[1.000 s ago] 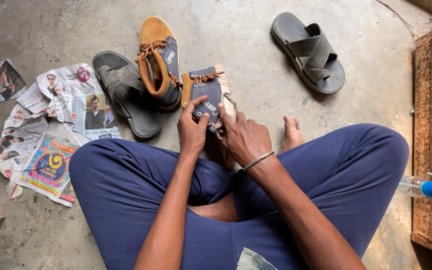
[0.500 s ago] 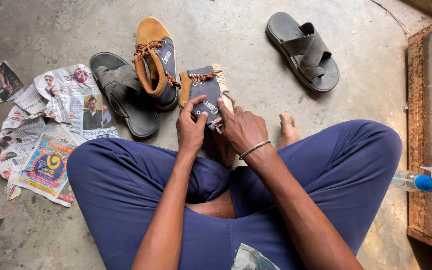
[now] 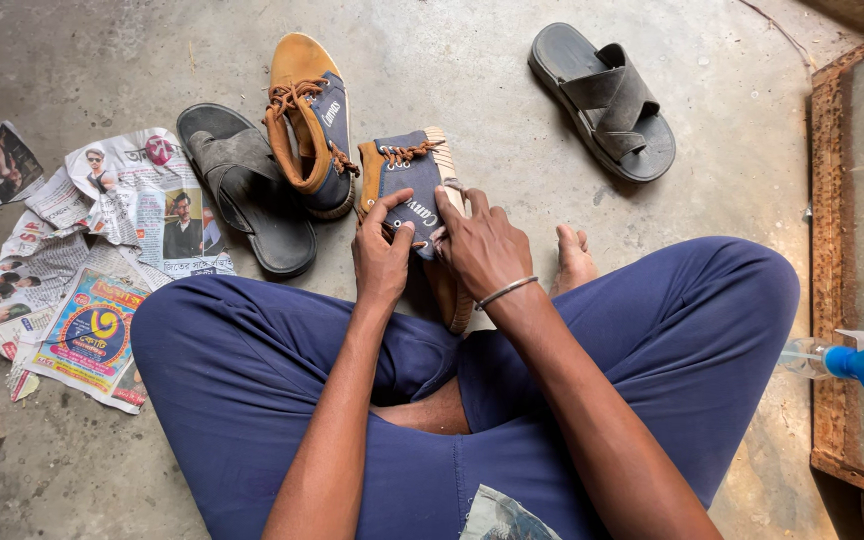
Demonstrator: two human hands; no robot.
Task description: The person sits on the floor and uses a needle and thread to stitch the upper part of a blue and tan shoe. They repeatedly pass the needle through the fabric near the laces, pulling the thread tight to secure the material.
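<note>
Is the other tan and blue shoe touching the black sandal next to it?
Touching. The head view shows the tan and blue shoe lying on its side with its heel end resting over the inner edge of the black sandal, no floor showing between them.

Lower half of the blue-and-tan shoe (image 3: pixel 414 185) hidden behind left hand (image 3: pixel 382 258) and right hand (image 3: pixel 482 250); can't tell how the fingers grip its far side. Spray bottle (image 3: pixel 857 360), right of that shoe, cut off by frame edge. Newspaper sheets (image 3: pixel 92 260), left of the shoe, run under the knee. Wooden frame (image 3: pixel 827 250) cropped right. Print too small to read.
</note>
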